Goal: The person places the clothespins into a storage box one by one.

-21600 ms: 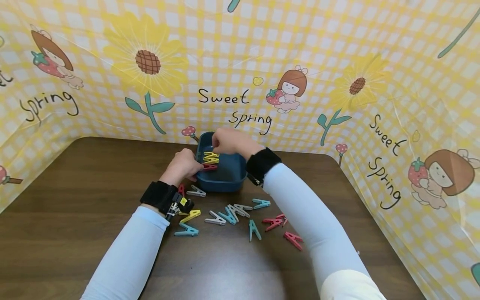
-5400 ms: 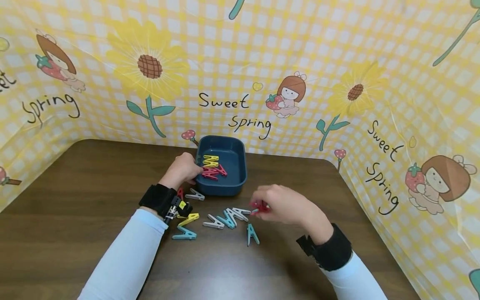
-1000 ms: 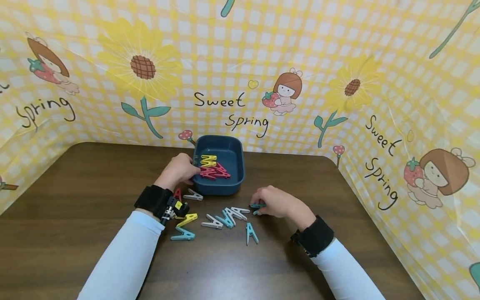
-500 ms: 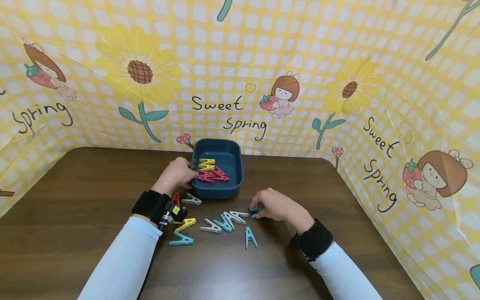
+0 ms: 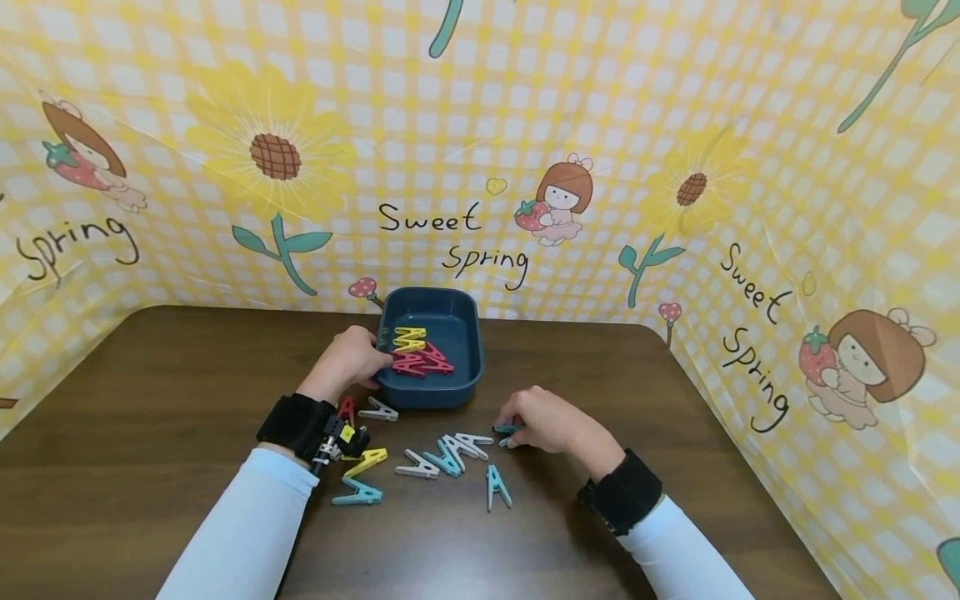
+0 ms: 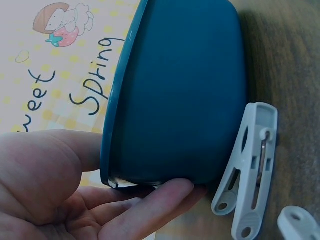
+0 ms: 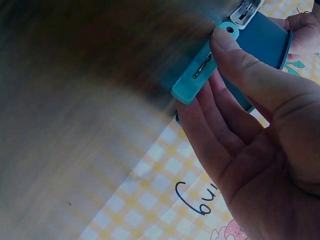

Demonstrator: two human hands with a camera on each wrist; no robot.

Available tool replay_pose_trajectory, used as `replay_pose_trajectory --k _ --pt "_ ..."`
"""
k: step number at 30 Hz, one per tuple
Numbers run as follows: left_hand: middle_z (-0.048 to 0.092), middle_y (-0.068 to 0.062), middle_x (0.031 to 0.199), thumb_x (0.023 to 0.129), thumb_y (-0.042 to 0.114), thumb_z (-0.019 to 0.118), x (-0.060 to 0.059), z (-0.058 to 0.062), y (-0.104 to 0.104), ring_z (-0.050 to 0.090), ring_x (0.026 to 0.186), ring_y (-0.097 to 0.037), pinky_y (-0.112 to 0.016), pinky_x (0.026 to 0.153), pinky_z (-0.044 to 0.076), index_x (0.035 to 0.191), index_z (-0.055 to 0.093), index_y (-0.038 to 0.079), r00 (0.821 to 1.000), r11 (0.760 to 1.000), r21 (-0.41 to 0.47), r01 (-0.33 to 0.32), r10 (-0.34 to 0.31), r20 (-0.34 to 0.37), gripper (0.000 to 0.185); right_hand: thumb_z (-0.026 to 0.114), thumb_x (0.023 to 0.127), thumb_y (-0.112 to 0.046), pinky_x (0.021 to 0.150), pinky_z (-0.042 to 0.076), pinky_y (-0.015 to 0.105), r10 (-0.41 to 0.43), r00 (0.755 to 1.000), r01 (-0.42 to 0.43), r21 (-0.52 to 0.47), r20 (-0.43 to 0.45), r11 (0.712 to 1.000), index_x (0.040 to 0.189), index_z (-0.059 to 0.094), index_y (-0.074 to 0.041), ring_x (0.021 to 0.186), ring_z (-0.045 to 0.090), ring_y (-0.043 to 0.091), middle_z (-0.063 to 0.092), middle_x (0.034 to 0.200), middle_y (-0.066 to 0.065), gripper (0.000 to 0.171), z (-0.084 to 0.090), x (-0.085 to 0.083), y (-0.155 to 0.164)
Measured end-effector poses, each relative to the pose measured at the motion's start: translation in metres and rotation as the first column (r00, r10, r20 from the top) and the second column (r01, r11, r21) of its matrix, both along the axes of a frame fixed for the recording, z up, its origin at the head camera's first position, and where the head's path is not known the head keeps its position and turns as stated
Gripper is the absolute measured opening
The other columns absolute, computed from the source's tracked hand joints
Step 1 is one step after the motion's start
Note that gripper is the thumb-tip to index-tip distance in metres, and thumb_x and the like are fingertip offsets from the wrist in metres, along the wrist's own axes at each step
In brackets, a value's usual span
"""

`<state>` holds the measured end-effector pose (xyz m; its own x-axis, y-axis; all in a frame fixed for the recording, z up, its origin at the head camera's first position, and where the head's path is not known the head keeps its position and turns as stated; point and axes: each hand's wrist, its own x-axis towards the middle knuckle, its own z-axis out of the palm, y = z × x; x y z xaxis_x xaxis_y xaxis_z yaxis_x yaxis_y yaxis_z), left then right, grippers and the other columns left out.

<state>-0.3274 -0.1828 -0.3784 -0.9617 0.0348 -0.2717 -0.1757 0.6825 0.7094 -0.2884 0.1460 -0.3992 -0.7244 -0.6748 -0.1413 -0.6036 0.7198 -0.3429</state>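
My left hand [image 5: 345,362] grips the left wall of a dark blue bin [image 5: 474,350], thumb over the rim and fingers against the outside, as the left wrist view shows. Inside the bin lie yellow clothespins [image 5: 410,337] and red clothespins [image 5: 423,363] in a small heap at the left. My right hand [image 5: 551,421] is low over the table, right of the bin. In the right wrist view, its thumb and fingers pinch a light blue clothespin [image 7: 200,70]. Just left of it on the table are white clothespins [image 5: 474,440] and another blue clothespin [image 5: 442,460].
Nearer the front, a blue clothespin [image 5: 498,487] lies alone. By my left wrist are a red clothespin [image 5: 346,409], a yellow clothespin [image 5: 367,461], a blue clothespin [image 5: 358,493] and a white clothespin [image 5: 378,409]. A printed yellow checked cloth [image 5: 420,125] stands behind the brown table [image 5: 187,400].
Red clothespins from the table's right side are now in the bin. My right hand has come from the bin to the table and taken a blue clothespin; my left hand stays at the bin.
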Motion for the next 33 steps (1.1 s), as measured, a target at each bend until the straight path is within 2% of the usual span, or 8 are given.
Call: replay_pose_trajectory --k 12,20,23,27,30,33 --pt "0.071 -0.037 0.128 0.105 0.013 0.065 0.001 -0.004 0.0 0.084 0.084 -0.027 -0.036 0.077 0.07 0.136 0.061 -0.018 1.0 1.0 0.009 -0.007 0.007 -0.01 0.043 0.084 0.094 -0.008 0.089 0.066 0.034 -0.017 1.0 0.017 0.012 0.023 1.0 0.119 0.083 -0.011 0.091 0.069 0.011 0.081 0.113 0.003 0.026 -0.003 -0.002 0.0" --pt "0.073 -0.036 0.126 0.105 0.013 0.065 0.003 -0.002 -0.001 0.084 0.085 -0.028 -0.037 0.078 0.07 0.134 0.063 -0.017 1.0 1.0 0.01 -0.005 0.005 -0.012 0.042 0.08 0.094 0.001 0.092 0.065 0.034 0.059 0.998 -0.061 0.071 0.024 0.996 0.121 0.082 -0.01 0.098 0.071 0.013 0.08 0.114 0.004 0.029 0.009 -0.007 0.012" --pt "0.072 -0.036 0.125 0.105 0.013 0.065 0.005 -0.003 -0.001 0.084 0.083 -0.027 -0.036 0.077 0.07 0.133 0.062 -0.017 1.0 1.0 0.004 -0.01 0.01 -0.012 0.042 0.08 0.09 0.005 0.09 0.064 0.033 0.049 0.998 -0.05 0.051 0.032 0.997 0.119 0.081 -0.008 0.097 0.071 0.013 0.079 0.112 0.004 0.031 0.021 -0.009 0.018" --pt "0.072 -0.035 0.125 0.105 0.013 0.065 0.004 -0.002 -0.001 0.083 0.082 -0.026 -0.035 0.075 0.069 0.133 0.062 -0.017 1.0 1.0 -0.003 -0.015 0.015 -0.011 0.041 0.08 0.088 0.006 0.091 0.065 0.036 0.009 0.999 -0.011 -0.039 -0.039 0.999 0.122 0.078 -0.004 0.101 0.074 0.02 0.079 0.114 0.007 0.036 0.05 -0.012 0.016" --pt "0.071 -0.035 0.127 0.106 0.014 0.065 0.003 0.0 0.0 0.083 0.084 -0.026 -0.035 0.077 0.07 0.134 0.062 -0.017 1.0 1.0 0.005 -0.015 0.015 -0.009 0.042 0.079 0.089 0.004 0.093 0.065 0.04 -0.049 0.994 0.041 -0.088 -0.096 0.995 0.125 0.077 -0.003 0.102 0.074 0.025 0.08 0.114 0.01 0.037 0.076 -0.02 0.0" --pt "0.071 -0.035 0.128 0.106 0.014 0.065 0.003 0.001 0.0 0.083 0.085 -0.027 -0.035 0.078 0.07 0.135 0.062 -0.016 1.0 1.0 0.003 -0.021 0.021 -0.004 0.042 0.081 0.09 0.0 0.095 0.065 0.041 -0.113 0.983 0.099 -0.106 -0.142 0.989 0.123 0.078 -0.003 0.104 0.075 0.026 0.081 0.113 0.011 0.033 0.094 -0.037 -0.026"
